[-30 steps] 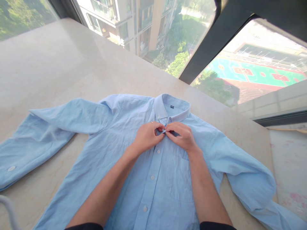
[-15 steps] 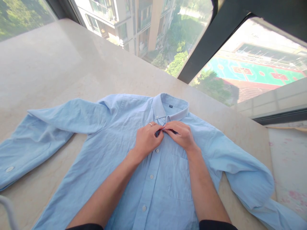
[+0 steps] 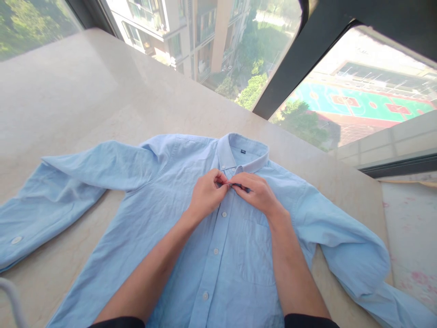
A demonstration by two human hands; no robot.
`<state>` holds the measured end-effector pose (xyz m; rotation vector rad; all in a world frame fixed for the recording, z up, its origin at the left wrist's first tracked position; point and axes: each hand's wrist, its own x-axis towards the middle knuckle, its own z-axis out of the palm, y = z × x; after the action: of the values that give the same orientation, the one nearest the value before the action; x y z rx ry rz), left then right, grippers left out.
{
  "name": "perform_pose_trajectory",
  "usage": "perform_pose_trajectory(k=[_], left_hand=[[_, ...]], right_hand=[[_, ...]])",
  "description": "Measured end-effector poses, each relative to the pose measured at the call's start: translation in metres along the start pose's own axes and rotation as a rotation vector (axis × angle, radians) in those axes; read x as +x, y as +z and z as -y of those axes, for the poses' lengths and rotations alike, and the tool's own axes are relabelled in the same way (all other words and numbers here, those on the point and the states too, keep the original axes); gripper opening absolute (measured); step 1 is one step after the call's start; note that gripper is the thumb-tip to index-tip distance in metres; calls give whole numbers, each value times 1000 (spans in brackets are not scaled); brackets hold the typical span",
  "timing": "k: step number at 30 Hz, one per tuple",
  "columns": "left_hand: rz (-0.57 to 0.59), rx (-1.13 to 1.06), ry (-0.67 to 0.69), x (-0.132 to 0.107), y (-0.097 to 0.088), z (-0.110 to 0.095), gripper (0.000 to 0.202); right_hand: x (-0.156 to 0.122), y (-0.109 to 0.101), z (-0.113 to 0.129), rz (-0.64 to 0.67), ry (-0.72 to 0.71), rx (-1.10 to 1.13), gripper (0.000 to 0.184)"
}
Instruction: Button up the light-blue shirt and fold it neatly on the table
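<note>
A light blue button-up shirt lies front side up, its collar pointing away from me and both sleeves spread out. My left hand and my right hand meet at the front placket just below the collar. Both have thumb and fingers pinched together on the shirt's edge there. The button between the fingertips is hidden. Further down the placket, several white buttons show, among them a button right below my hands. A chest pocket sits beside my right forearm.
The shirt rests on a pale stone-like surface beside windows with a dark frame. A white cable or tube curves in at the lower left. Floral fabric lies along the right side.
My left hand has shifted slightly left, and its fingers have rearranged at the placket. My right hand's fingertips have moved slightly left. The shirt lies almost unchanged.
</note>
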<state>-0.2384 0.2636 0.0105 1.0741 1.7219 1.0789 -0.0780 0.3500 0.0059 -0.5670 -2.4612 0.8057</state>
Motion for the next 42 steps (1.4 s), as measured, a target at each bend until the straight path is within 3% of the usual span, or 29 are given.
perform_pose_trajectory(k=[5,14,25,35,42], left_hand=[[8,-121,-57,5,0,4,16],[-3,-117,-105,9,0,6,25],[-16,-153,-117,11,2,6,26],[-39,-19,-68,9,4,4,23],[-32,141,112,0,4,4,14]], right_hand=[[1,-1,3,21,-1,10,26],[2,1,4,55,18,17,37],[1,6,4,-11,2,-67,28],[1,6,2,5,44,-78,30],[-1,5,-1,9,77,-82,32]])
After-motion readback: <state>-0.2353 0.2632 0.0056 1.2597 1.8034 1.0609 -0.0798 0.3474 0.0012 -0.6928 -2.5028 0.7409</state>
